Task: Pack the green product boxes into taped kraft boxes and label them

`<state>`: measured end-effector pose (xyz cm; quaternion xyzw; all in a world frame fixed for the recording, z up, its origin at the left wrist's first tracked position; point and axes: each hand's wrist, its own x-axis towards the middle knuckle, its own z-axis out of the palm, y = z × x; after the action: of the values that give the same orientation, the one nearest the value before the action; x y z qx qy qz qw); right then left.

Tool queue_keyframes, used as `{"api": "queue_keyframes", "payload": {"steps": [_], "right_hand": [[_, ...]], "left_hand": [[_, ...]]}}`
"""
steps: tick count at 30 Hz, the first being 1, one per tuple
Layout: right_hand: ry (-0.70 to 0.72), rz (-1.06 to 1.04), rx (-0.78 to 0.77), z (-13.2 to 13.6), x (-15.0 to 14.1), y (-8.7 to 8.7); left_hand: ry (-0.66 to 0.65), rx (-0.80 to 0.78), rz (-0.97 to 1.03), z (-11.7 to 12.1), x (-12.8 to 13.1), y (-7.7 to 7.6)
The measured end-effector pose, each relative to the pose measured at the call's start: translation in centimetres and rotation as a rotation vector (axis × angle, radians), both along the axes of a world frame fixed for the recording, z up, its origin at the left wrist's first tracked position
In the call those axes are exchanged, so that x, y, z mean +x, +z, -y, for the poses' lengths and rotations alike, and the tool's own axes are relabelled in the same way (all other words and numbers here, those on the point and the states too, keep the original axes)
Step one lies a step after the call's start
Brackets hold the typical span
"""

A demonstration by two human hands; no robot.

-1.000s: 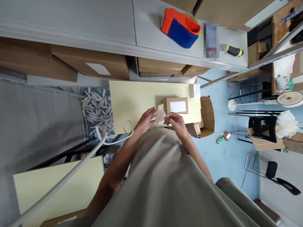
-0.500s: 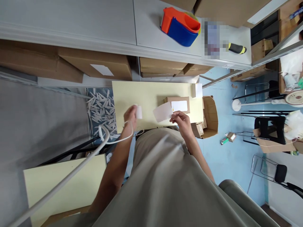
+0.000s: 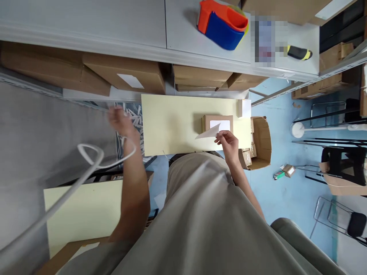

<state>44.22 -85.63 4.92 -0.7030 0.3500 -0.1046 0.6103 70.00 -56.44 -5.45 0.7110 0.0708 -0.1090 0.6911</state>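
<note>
Between the fingers and thumb of my right hand [image 3: 228, 144] is a thin white paper sheet [image 3: 208, 132], bent and tilted over the table. Just behind it lies a small brown cardboard box [image 3: 206, 119] with a white label [image 3: 225, 124] on its top. My left hand [image 3: 122, 120] is off the table's left end, above a heap of white paper strips [image 3: 137, 119]. Motion smears its fingers, and whether anything is in them does not show. A white cable [image 3: 114, 163] loops around the left wrist.
A cream table [image 3: 169, 114] carries a small white box [image 3: 244, 108] at its far right. An open carton [image 3: 262, 143] of small boxes stands right of it. On the shelf above are a tape dispenser [image 3: 225, 28] and a yellow-black handled tool [image 3: 299, 52].
My left hand has swung left from the table to above the paper strips; the small white piece it held no longer shows. The sheet in my right hand has tipped and bent.
</note>
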Motion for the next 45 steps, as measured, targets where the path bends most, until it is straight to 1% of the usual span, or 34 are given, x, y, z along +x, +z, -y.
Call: {"api": "queue_keyframes", "payload": {"steps": [1, 2, 3, 5, 6, 7, 8, 9, 11, 13, 14, 16, 18, 20, 23, 25, 28, 30, 32, 35, 38, 40, 41, 43, 45], "right_hand": [[0.004, 0.008, -0.093, 0.3, 0.0, -0.2], [0.015, 0.015, -0.2, 0.6, 0.0, -0.3], [0.037, 0.022, -0.316, 0.9, 0.0, -0.4], [0.114, 0.028, -0.542, 1.4, 0.0, -0.5], [0.163, 0.027, -0.637, 1.7, 0.0, -0.5], [0.213, 0.022, -0.717, 1.9, 0.0, -0.7], [0.265, 0.014, -0.78, 2.1, 0.0, -0.8], [0.315, 0.003, -0.826, 2.3, 0.0, -1.0], [0.411, -0.025, -0.875, 2.6, -0.1, -1.4], [0.495, -0.056, -0.862, 3.1, -0.3, -1.9], [0.537, -0.069, -0.832, 3.4, -0.5, -2.1], [0.62, -0.082, -0.726, 4.2, -0.9, -2.4], [0.653, -0.075, -0.588, 5.6, -1.4, -2.8], [0.583, -0.068, -0.48, 7.6, -1.9, -3.2], [0.357, -0.092, -0.408, 11.5, -2.4, -4.4], [0.253, -0.109, -0.341, 14.2, -2.6, -5.4], [0.227, -0.111, -0.184, 17.4, -2.7, -6.7], [0.25, -0.111, -0.109, 18.8, -2.7, -7.3], [0.265, -0.109, -0.073, 19.7, -2.6, -7.7], [0.271, -0.106, -0.041, 20.6, -2.4, -8.1], [0.291, -0.137, -0.039, 20.7, -2.4, -8.1], [0.309, -0.133, -0.091, 20.1, -2.7, -7.6], [0.332, -0.113, -0.137, 19.4, -3.1, -7.2], [0.446, -0.057, -0.253, 17.4, -4.2, -6.2], [0.681, -0.024, -0.367, 15.0, -5.4, -4.9]], "left_hand": [[0.115, -0.057, -0.002, 2.4, -1.9, 0.2], [0.073, -0.144, -0.045, 4.9, -4.2, 0.8], [-0.039, -0.227, -0.118, 7.4, -6.5, 1.5], [-0.301, -0.32, -0.226, 11.9, -11.2, 3.4], [-0.395, -0.34, -0.244, 13.7, -13.2, 4.3], [-0.452, -0.351, -0.252, 15.2, -14.8, 5.0], [-0.472, -0.353, -0.251, 16.4, -16.2, 5.6], [-0.465, -0.344, -0.245, 17.4, -17.2, 5.9], [-0.395, -0.307, -0.233, 18.7, -18.4, 6.0], [-0.304, -0.253, -0.226, 19.5, -18.9, 5.5], [-0.265, -0.224, -0.227, 19.8, -19.1, 5.1], [-0.212, -0.165, -0.235, 20.3, -19.4, 4.4], [-0.186, -0.125, -0.252, 20.8, -19.7, 3.9], [-0.191, -0.11, -0.269, 21.2, -20.0, 3.5], [-0.251, -0.099, -0.291, 21.8, -20.6, 3.5], [-0.298, -0.084, -0.307, 22.2, -21.1, 3.7], [-0.364, -0.047, -0.315, 23.0, -21.6, 4.0], [-0.408, -0.026, -0.306, 23.6, -21.9, 4.1], [-0.448, -0.021, -0.305, 24.0, -22.0, 4.2], [-0.498, -0.025, -0.336, 24.5, -22.2, 4.2], [-0.514, -0.029, -0.384, 24.8, -22.5, 3.7], [-0.473, -0.032, -0.417, 24.9, -22.7, 3.1], [-0.429, -0.029, -0.432, 25.0, -22.7, 2.6], [-0.313, -0.012, -0.456, 25.0, -22.7, 1.7], [-0.216, 0.01, -0.474, 24.7, -22.6, 1.0]]}}
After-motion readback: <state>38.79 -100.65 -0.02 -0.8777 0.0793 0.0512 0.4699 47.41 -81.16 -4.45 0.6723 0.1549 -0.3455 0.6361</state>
